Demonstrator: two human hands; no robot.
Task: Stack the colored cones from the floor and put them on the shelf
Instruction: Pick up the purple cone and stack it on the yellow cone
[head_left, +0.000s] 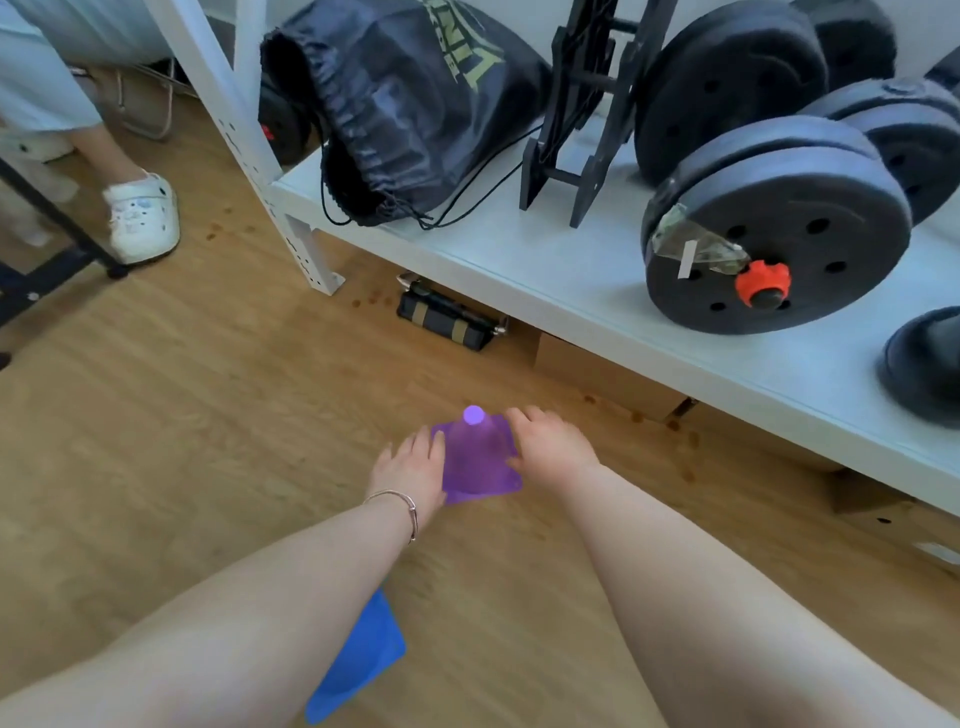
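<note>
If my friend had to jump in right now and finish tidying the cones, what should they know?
Left hand: open, flat against the left side of the purple cone.
Right hand: open, on the cone's right side. No firm grip that I can see yet.
The purple cone stands upright on the floor, in front of the shelf.
A blue cone lies on the floor, partly hidden under the left arm.
Done: nothing stacked yet, no cones on the shelf.
Left: stack the purple and blue cones, then set them on the shelf, probably in the free space near the weights.
</note>
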